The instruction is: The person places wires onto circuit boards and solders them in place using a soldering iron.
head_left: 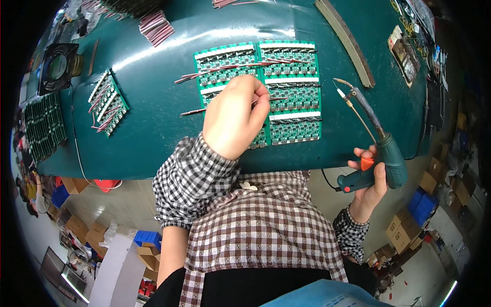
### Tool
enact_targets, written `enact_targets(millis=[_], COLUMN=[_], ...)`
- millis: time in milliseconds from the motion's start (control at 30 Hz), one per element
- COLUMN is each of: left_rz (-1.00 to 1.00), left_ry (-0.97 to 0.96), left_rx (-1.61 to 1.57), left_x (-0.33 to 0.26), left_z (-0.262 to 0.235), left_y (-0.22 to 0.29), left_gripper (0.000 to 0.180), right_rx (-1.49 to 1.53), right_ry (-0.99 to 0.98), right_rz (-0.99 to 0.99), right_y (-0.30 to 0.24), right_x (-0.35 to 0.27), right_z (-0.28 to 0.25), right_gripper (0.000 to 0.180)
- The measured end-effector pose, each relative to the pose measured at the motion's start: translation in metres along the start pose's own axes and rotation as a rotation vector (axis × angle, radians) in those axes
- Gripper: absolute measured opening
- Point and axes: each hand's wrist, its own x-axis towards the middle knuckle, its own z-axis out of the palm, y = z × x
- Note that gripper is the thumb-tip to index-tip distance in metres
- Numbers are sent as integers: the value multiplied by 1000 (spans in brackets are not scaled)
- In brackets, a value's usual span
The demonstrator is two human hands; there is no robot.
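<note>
My left hand (232,115) is over the middle of two green circuit board panels, the left one (220,77) partly hidden beneath it and the right one (290,92) in fuller view. Its thumb and forefinger pinch a thin red-and-white wire; their exact grip is partly hidden. More such wires (225,68) lie in a row across the upper part of both panels, and others (193,111) stick out left of my hand. My right hand (369,179) grips a green soldering gun (393,158) with an orange trigger, off the panels' right side. Its tip (336,80) points up and left.
A small board piece with wires (108,102) lies on the left of the green table (153,143). Beyond are stacked boards (43,128), a black fan (59,69) and wire bundles (156,28). A long bar (348,43) and a solder-stained tray (404,55) lie at right.
</note>
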Motion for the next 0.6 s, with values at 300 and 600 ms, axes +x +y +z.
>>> enact_targets(millis=[300,600], left_rz=[126,71], left_ry=[30,-18], left_rx=[124,104], left_x=[-4,5], left_z=[21,19], left_y=[16,12], left_gripper=[10,10], right_rx=[-88,-126], right_ry=[-35,7], right_rz=[23,39], right_y=[-3,-4], right_x=[-15,-17], right_z=[-3,1], right_gripper=[46,46])
